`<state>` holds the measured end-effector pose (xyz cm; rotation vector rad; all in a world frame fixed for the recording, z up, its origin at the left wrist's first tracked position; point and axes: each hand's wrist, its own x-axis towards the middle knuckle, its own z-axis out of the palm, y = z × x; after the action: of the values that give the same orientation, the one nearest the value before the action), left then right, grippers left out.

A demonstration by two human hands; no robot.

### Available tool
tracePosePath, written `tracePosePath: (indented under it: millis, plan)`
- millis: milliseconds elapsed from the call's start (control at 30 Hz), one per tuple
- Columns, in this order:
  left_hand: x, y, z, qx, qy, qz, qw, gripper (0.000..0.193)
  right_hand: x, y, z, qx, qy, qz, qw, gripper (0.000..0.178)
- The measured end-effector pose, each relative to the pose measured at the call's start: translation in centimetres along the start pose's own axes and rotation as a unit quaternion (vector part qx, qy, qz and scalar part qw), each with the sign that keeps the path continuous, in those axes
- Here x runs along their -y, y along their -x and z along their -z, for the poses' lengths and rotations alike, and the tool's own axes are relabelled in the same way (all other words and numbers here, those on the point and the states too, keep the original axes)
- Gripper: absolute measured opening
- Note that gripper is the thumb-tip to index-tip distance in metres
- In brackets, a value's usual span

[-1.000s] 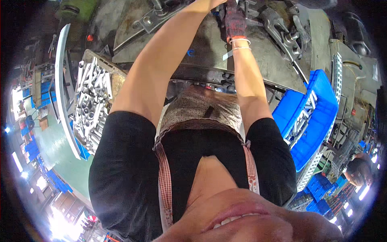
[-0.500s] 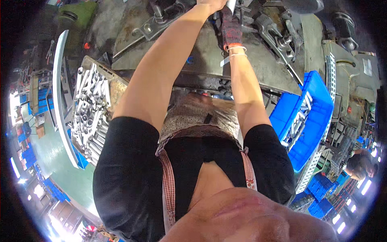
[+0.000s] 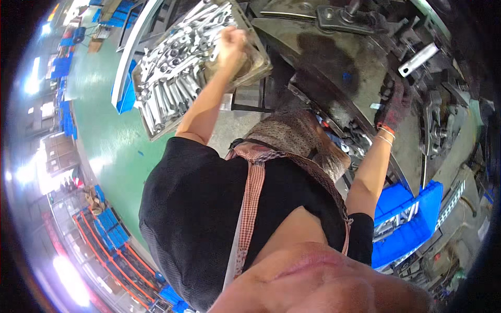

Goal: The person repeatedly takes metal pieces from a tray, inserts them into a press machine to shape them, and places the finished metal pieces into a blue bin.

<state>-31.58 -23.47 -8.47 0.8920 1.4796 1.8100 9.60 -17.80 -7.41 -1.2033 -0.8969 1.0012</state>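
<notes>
My bare left hand [image 3: 231, 48] reaches over a shallow tray [image 3: 257, 70] heaped with silvery wrenches [image 3: 169, 60]. Its fingers are curled together at the heap's right side; what lies in them, if anything, is hidden. My right hand [image 3: 395, 101], in a dark red and black glove with an orange cuff, rests low over the metal workbench [image 3: 360, 78] beside a fixture. Just beyond its fingers a bright silvery metal bar [image 3: 418, 60] with a small hole lies tilted across the fixture. The gloved fingers blend into dark metal, so their grip is unclear.
A blue plastic bin [image 3: 430, 208] holding silvery metal parts stands right of my body. Heavy clamps and a bolted steel plate [image 3: 339, 20] sit on the bench. A pale curved rail [image 3: 130, 57] rises left of the tray, near the green floor [image 3: 112, 133].
My left hand has moved from beside the right one at the bench to the wrench tray. The view has swung left, and the silvery bar now shows beyond my right hand.
</notes>
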Motion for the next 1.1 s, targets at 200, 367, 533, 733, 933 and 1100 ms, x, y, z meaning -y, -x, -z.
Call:
tracePosePath:
  millis: [200, 367, 533, 733, 933, 1100]
  plan:
    - [7.0, -6.8, 17.5, 0.039, -0.599, 0.129, 0.79, 0.037, -0.5, 0.5, -1.8, -0.009, 0.036, -0.016, 0.999, 0.017]
    - [9.5, -7.6, 13.2, -0.02, -0.673, 0.05, 0.737, 0.044, -3.3, -0.7, -0.8, -0.006, 0.047, 0.024, 0.999, 0.016]
    - [7.5, -5.9, 10.8, 0.131, -0.65, 0.223, 0.715, 0.038, -2.5, 0.0, -2.0, 0.022, 0.025, -0.035, 0.999, 0.015]
    - [0.7, -3.9, 13.0, 0.159, -0.507, 0.1, 0.841, 0.045, -5.9, -3.4, 1.6, -0.002, 0.114, 0.006, 0.993, 0.02]
    - [-8.4, -2.9, 4.7, 0.19, -0.256, 0.217, 0.923, 0.047, -4.4, -6.1, 0.0, 0.192, 0.028, 0.033, 0.98, 0.032]
    - [-10.7, -1.4, -6.8, 0.403, -0.062, 0.314, 0.858, 0.034, -0.7, -4.7, -1.4, 0.123, 0.4, 0.147, 0.896, 0.033]
